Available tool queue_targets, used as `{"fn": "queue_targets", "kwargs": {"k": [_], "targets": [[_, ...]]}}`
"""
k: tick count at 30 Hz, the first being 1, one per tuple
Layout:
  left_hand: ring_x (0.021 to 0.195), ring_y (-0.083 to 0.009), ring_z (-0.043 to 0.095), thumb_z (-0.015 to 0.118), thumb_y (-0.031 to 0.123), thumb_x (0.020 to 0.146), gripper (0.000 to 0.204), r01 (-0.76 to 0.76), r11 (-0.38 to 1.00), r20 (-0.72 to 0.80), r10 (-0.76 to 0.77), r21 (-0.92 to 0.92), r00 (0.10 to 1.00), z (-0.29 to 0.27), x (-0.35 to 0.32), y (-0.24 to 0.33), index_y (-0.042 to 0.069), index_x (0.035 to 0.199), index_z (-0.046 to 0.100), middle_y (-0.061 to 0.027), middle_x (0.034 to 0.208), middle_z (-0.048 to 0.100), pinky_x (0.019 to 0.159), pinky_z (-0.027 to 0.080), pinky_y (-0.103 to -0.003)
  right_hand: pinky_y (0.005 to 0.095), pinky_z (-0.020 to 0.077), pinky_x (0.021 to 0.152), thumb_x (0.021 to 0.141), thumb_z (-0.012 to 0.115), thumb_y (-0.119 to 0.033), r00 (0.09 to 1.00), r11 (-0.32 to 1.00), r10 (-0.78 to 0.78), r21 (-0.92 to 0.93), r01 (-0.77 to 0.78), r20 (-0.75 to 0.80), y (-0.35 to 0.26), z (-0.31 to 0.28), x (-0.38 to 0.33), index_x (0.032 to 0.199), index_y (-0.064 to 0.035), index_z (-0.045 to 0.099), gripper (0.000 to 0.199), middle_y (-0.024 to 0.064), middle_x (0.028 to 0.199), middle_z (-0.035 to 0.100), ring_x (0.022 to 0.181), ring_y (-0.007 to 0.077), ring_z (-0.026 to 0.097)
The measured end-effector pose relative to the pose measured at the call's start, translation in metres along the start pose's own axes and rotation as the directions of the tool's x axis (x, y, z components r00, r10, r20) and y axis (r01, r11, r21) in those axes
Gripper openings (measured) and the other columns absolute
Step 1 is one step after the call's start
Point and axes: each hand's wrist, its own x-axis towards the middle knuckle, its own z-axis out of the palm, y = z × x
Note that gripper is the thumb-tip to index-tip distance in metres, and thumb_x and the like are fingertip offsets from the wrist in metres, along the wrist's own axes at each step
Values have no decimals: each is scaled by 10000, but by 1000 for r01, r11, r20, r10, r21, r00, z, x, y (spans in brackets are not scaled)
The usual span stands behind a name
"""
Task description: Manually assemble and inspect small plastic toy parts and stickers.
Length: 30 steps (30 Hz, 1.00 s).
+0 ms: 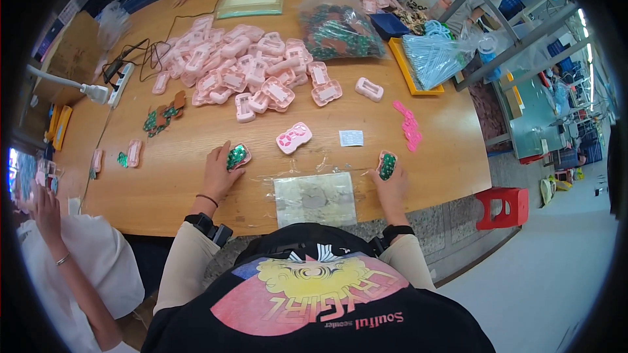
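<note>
My left hand (pixel 221 173) is closed about a small pink plastic shell with a shiny green circuit board (pixel 237 156) in it, fingers along the left side and thumb at the near end. On the right, my right hand (pixel 390 188) grips the near end of a second pink shell holding a green circuit board (pixel 387 166). Between the hands and farther back, a pink shell (pixel 294 138) lies with bright pink pieces set in its face. A clear-taped pale pad (pixel 314 199) lies at the table's near edge.
Many pink shells (pixel 229 68) are heaped at the back. Brown and green pieces (pixel 165 115) lie left; a bright pink strip (pixel 409 125) lies right. A clear bag of green boards (pixel 341 29), a yellow tray (pixel 418 78) and a power strip (pixel 120 85) border the workspace. Another person's hand (pixel 47 214) is at left.
</note>
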Motion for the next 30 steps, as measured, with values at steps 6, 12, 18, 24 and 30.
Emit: {"fn": "queue_targets", "kwargs": {"k": [6, 12, 18, 24, 30], "targets": [[1125, -350, 413, 769, 194, 648, 838, 22, 999, -49, -23, -29, 999, -2, -14, -6, 38, 1348, 335, -195, 1206, 441, 974, 353, -398, 462, 377, 888, 645, 751, -256, 999, 997, -52, 62, 52, 0, -6, 4, 5, 1241, -1, 403, 736, 226, 1097, 489, 1024, 385, 462], [1147, -353, 392, 760, 184, 655, 858, 37, 998, -100, -42, -56, 994, -3, -28, -12, 41, 1365, 300, -196, 1229, 422, 988, 337, -401, 455, 366, 908, 614, 761, -200, 938, 924, -347, 164, 345, -14, -39, 16, 6, 1258, 22, 387, 778, 218, 1137, 473, 1055, 376, 447], [1149, -348, 390, 747, 210, 673, 834, 23, 998, -185, -33, -55, 982, 3, -38, -12, 26, 1356, 305, -188, 1236, 420, 998, 326, -406, 442, 369, 908, 607, 773, -217, 920, 911, -388, 174, 375, 48, -45, 46, 8, 1279, 34, 362, 826, 211, 1145, 471, 1062, 374, 446], [1149, -343, 394, 737, 232, 682, 803, -28, 1000, -254, 24, -12, 967, 6, -50, -22, 15, 1339, 328, -185, 1229, 429, 996, 326, -406, 429, 382, 894, 607, 792, -258, 933, 908, -343, 291, 300, 110, -45, 47, 9, 1280, 43, 361, 854, 210, 1123, 498, 1046, 360, 469], [1150, -342, 397, 729, 227, 689, 758, -15, 1000, -242, 14, -2, 970, 7, -49, -21, 17, 1316, 358, -182, 1218, 435, 997, 325, -406, 439, 385, 879, 614, 785, -253, 928, 905, -353, 297, 305, 123, -38, 47, 8, 1255, 47, 382, 815, 221, 1102, 508, 1023, 371, 476]]}}
